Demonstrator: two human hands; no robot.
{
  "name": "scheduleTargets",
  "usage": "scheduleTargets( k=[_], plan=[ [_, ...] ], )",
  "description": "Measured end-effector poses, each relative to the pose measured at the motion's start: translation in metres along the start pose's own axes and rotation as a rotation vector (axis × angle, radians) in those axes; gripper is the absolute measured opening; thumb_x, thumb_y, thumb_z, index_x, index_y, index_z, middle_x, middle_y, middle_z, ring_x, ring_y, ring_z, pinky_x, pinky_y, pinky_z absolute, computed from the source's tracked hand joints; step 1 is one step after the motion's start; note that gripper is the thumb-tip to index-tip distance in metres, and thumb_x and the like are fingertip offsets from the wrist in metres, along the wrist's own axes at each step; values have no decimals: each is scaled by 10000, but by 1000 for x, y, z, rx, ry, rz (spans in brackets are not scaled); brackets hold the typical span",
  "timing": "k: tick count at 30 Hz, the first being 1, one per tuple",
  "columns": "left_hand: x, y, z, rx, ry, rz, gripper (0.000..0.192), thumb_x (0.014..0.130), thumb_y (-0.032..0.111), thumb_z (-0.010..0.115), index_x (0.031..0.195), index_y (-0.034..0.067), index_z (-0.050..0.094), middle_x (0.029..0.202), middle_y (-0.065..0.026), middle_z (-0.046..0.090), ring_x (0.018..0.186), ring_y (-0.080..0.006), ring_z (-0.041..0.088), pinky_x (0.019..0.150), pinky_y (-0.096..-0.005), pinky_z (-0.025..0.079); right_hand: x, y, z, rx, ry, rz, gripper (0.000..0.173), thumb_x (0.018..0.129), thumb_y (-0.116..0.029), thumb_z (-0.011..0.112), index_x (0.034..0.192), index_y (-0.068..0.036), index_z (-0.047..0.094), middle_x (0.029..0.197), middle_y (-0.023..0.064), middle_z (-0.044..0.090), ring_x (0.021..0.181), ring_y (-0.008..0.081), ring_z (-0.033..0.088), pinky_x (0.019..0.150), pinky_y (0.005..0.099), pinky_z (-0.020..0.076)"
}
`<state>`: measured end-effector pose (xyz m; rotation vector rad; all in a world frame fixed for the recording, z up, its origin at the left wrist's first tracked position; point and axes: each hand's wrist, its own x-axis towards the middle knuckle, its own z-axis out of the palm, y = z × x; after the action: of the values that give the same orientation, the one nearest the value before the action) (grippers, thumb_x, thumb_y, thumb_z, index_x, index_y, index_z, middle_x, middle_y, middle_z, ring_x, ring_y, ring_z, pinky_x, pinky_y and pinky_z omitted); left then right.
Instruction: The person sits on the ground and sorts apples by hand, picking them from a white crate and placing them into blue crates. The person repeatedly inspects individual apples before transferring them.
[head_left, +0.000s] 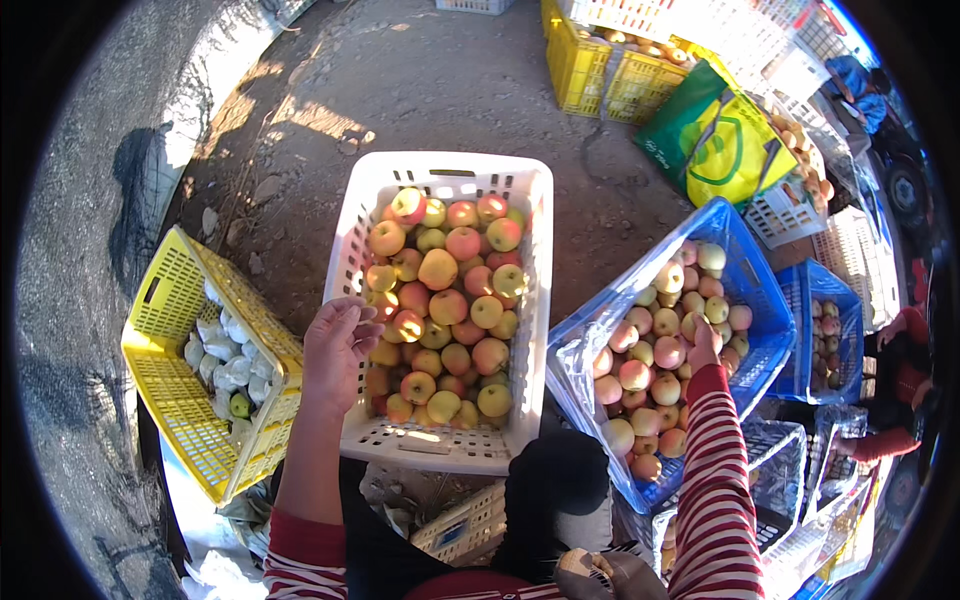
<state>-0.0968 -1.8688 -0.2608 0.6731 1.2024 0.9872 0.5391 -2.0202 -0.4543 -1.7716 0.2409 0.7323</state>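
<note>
A white plastic crate (439, 442) of red-yellow apples (438, 268) stands in front of me. My left hand (343, 341) hovers over its left rim, fingers curled and apart, holding nothing that I can see. On the right, my right hand (705, 343) has its fingers on an apple (691, 326) in a blue plastic crate (765, 300) lined with clear film. Pale pink and yellow apples (666, 388) fill much of that crate. At the left a tilted yellow plastic crate (161, 300) holds white crumpled wrappings (221, 346) and a green fruit (241, 405).
Behind the blue crate a green and yellow bag (712, 142) leans by a yellow crate (626, 90) of fruit. Another blue crate (844, 330) holds apples at the right. People (859, 86) are at the right edge. A beige crate (465, 525) lies near my legs.
</note>
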Motion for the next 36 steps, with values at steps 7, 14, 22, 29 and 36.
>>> scheduleTargets(
  k=[7, 14, 22, 29, 36],
  plan=[
    [11, 18, -32, -160, 171, 87, 158, 1031, 159, 609, 1168, 84, 630, 1100, -42, 692, 909, -158, 690, 809, -301, 538, -21, 1, 45, 52, -93, -308, 443, 965, -171, 677, 1356, -36, 518, 1285, 127, 543, 1110, 240, 609, 870, 377, 586],
    [-1, 33, -54, -241, 210, 113, 195, 1030, 147, 577, 1208, 89, 631, 1156, -54, 705, 995, -183, 697, 873, -324, 524, -216, -5, 195, -351, -835, -931, 339, 1012, -17, 578, 1345, -77, 600, 1180, 48, 675, 1040, 151, 680, 845, 266, 552],
    [-11, 42, -73, -314, 281, 170, 180, 1027, 140, 588, 1192, 84, 635, 1137, -36, 704, 970, -173, 704, 860, -317, 540, -362, 157, 348, -1272, -1257, -1342, 426, 811, -199, 731, 1198, -76, 603, 1139, 149, 594, 1078, 358, 614, 859, 480, 543],
    [-17, 51, -88, -359, 300, 190, 170, 1026, 130, 588, 1180, 82, 641, 1138, -46, 700, 957, -172, 705, 845, -310, 537, -380, 218, 364, -1410, -1059, -1582, 612, 719, -235, 846, 1242, -65, 576, 1198, 144, 559, 1129, 340, 587, 907, 470, 534],
    [-17, 49, -97, -175, 183, 125, 150, 1025, 135, 596, 1152, 78, 653, 1071, -41, 695, 912, -162, 689, 833, -310, 523, -387, 145, 360, -736, -1414, 272, 487, 976, -366, 643, 1359, -72, 579, 1247, 98, 657, 1085, 253, 669, 838, 410, 593]
  ],
)
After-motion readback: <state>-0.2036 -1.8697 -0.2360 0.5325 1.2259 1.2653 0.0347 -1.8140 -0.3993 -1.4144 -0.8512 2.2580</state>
